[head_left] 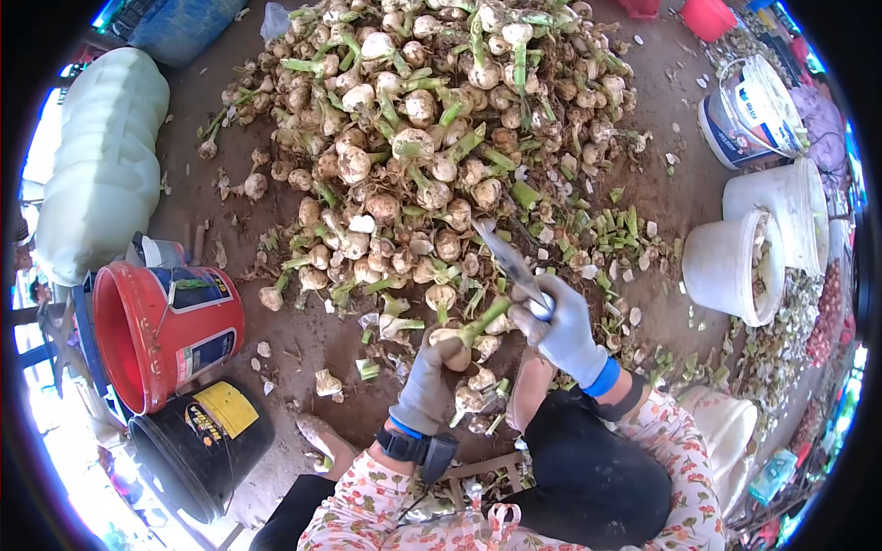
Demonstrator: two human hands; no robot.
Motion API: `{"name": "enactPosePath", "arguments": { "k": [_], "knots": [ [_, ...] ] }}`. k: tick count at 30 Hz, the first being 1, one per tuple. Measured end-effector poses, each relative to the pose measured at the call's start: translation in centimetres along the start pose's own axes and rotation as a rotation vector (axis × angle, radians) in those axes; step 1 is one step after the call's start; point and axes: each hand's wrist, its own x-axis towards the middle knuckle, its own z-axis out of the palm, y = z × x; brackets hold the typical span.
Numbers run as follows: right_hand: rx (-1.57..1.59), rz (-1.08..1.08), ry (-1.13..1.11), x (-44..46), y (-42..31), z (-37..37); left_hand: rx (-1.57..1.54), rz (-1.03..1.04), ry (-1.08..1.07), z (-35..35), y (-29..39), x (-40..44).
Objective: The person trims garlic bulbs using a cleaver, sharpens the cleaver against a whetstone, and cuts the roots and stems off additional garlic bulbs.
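In a grey glove, my left hand (427,384) is closed round a muddy bulb (457,349) whose green stem points up and to the right. My right hand (562,329), gloved too, grips the handle of a knife (508,257); its blade points up and left, above the held stem. Beyond both hands rises a large pile of bulbs (413,143) with roots and cut green stems. Several more bulbs (469,399) lie on the ground just beside my left hand. Cut green stem pieces (617,230) are scattered right of the pile.
A red bucket (209,317) and a black bucket (248,427) lie tipped at the left, below a large pale plastic container (101,165). White buckets (726,266) stand at the right, near a blue-and-white bucket (726,138). Peelings litter the ground.
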Motion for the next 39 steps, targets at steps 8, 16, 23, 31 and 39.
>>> {"name": "enactPosePath", "arguments": {
  "k": [8, 16, 23, 31, 39],
  "knots": [
    [-0.531, 0.197, -0.11, -1.6, 6.4, -1.1, 0.229, 0.038, -0.09, -2.0, 1.2, -1.7],
    [-0.292, 0.346, -0.093, -1.0, 5.0, -1.4, 2.032, 0.813, 0.499, -4.3, 6.9, 13.3],
    [-0.22, 0.374, -0.029, -0.6, 4.4, -1.6, 0.938, 0.611, 0.128, -4.0, 7.9, 9.3],
    [0.463, 0.174, 0.072, 1.0, 0.0, -3.4, 0.783, 0.61, -0.248, 7.2, -2.2, 2.2],
    [-1.403, -0.08, 1.233, -5.1, -4.1, -29.9, 1.608, 0.696, -0.254, -4.2, 1.1, 3.9]
  ]
}}
